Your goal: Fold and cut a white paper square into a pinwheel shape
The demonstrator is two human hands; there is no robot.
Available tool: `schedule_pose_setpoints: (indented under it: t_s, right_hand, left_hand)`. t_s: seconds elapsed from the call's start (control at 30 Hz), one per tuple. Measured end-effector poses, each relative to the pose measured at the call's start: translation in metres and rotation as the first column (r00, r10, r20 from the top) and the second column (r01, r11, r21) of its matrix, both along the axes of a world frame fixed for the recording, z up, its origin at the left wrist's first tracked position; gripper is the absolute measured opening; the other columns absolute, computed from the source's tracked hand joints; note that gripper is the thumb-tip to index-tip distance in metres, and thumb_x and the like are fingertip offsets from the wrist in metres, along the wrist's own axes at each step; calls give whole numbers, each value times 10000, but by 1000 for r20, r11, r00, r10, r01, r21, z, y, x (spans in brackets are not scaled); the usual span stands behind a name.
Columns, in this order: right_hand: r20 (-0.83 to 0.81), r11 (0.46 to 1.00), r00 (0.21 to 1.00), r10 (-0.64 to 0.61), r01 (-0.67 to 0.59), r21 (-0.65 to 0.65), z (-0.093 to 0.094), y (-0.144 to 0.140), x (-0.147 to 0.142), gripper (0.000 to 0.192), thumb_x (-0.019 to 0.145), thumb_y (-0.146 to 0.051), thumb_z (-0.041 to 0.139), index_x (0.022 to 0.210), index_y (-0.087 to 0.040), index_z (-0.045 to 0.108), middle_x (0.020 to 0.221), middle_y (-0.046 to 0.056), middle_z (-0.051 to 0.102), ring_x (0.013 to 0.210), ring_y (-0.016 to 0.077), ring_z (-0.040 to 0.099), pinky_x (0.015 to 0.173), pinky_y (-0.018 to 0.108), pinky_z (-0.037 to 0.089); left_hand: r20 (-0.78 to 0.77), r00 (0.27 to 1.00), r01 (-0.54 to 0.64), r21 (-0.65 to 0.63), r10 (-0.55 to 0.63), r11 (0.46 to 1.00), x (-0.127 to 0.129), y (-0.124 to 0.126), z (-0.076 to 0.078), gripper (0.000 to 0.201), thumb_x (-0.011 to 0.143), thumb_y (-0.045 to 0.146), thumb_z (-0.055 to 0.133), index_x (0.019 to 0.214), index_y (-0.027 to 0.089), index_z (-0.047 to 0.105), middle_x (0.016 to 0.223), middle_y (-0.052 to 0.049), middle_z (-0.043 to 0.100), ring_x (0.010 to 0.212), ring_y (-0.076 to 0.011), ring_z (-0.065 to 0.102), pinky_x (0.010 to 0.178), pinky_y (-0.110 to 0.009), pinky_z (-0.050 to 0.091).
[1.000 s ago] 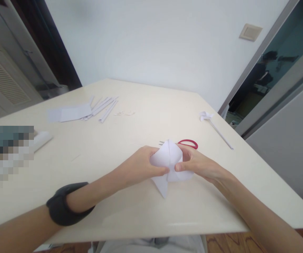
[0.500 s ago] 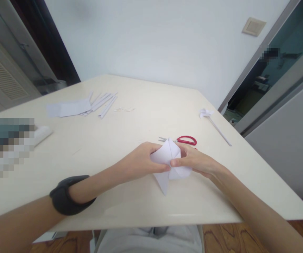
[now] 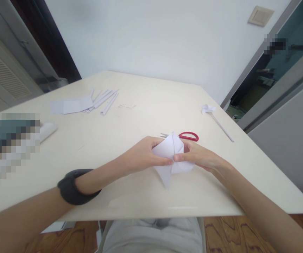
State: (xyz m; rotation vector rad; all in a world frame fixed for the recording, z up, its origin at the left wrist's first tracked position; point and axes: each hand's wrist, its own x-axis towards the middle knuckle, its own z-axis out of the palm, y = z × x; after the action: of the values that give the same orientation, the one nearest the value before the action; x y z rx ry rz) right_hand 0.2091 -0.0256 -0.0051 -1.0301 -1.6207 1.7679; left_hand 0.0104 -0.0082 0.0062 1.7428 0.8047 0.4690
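Between my two hands is a white paper pinwheel head (image 3: 167, 147), its folded blades curving in toward the middle. My left hand (image 3: 147, 153) grips it from the left, thumb pressed near the centre. From the right, my right hand (image 3: 197, 154) pinches it, with that thumb almost meeting the left one at the centre. Fingers behind the paper are hidden. Just beyond the paper lie red-handled scissors (image 3: 189, 136), partly covered by the paper and my right hand.
A paper pinwheel on a stick (image 3: 217, 121) lies at the right of the white table (image 3: 151, 119). Back left are rolled paper sticks (image 3: 106, 100), flat paper sheets (image 3: 73, 104) and small scraps (image 3: 125, 105). A blurred-out item (image 3: 8, 140) with a white roll (image 3: 48, 131) is at the left edge.
The camera view has shifted slightly, so everything appears a little higher and to the right. Both hands keep nearly the same hold on the paper, thumbs at its centre.
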Motion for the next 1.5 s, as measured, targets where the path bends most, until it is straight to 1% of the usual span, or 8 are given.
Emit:
schedule_pose_setpoints:
  t_s: [0.3, 0.57, 0.77, 0.87, 1.07, 1.2, 1.37, 1.5]
  right_hand:
    - [7, 999, 1000, 17, -17, 34, -2, 1, -1, 337, 758, -359, 683, 1034, -196, 580, 990, 46, 624, 835, 177, 575, 661, 258, 438]
    - [-2, 1000, 1000, 16, -16, 3, -5, 1, -2, 422, 696, -418, 725, 1021, -187, 586, 964, 51, 630, 785, 171, 570, 623, 251, 430]
    - [36, 1000, 999, -12, 11, 25, 0, -3, -3, 363, 724, -375, 714, 1012, -194, 589, 1003, 52, 624, 858, 187, 575, 666, 259, 446]
    - [52, 1000, 999, -5, 3, 29, 0, -3, -4, 337, 730, -366, 705, 993, -186, 596, 985, 51, 626, 840, 185, 576, 655, 260, 448]
    - [80, 998, 997, -6, 1, 61, -1, -1, -5, 344, 723, -341, 710, 1007, -186, 594, 977, 52, 629, 841, 192, 580, 657, 273, 456]
    - [73, 998, 997, -12, 8, 58, -1, -1, -5, 351, 735, -305, 701, 1049, -206, 578, 985, 42, 631, 859, 196, 585, 674, 280, 458]
    - [100, 998, 995, -13, 7, 65, -2, 0, -6, 323, 719, -293, 713, 1011, -201, 611, 981, 43, 656, 851, 203, 603, 673, 290, 472]
    - [94, 996, 995, -30, 22, 84, 0, -1, -6, 390, 698, -268, 728, 1065, -214, 606, 1011, 38, 666, 881, 208, 609, 685, 294, 491]
  left_hand:
    - [4, 1000, -5, 18, 5, 1000, -1, 1, -1, 288, 711, 279, 644, 973, 163, 666, 907, -33, 690, 813, -212, 618, 671, -270, 455]
    - [43, 998, 45, 29, -46, 999, 0, 1, -2, 284, 712, 258, 655, 980, 165, 657, 930, -25, 678, 833, -200, 603, 687, -254, 445]
    - [34, 999, 41, 25, -42, 999, 0, 1, 0, 273, 718, 281, 636, 967, 171, 661, 907, -21, 679, 827, -205, 604, 659, -247, 436]
    - [16, 999, 33, 31, -33, 999, 1, 0, 1, 282, 713, 295, 637, 965, 171, 661, 901, -20, 679, 816, -204, 604, 643, -241, 433]
    - [-10, 999, 35, 44, -35, 998, 2, -2, 1, 290, 721, 311, 621, 967, 162, 658, 921, -28, 673, 853, -222, 604, 658, -243, 438]
    - [-22, 1000, 19, 36, -18, 999, 1, -1, 0, 300, 724, 354, 631, 952, 161, 658, 876, -27, 668, 810, -212, 604, 626, -239, 429]
    - [-20, 1000, 21, 34, -21, 999, 2, 0, -2, 300, 718, 360, 629, 934, 155, 660, 896, -39, 673, 844, -236, 608, 644, -258, 446]
    - [-14, 1000, 23, 34, -23, 999, 2, -1, 1, 307, 723, 359, 628, 963, 170, 661, 908, -29, 683, 847, -231, 614, 648, -254, 453]
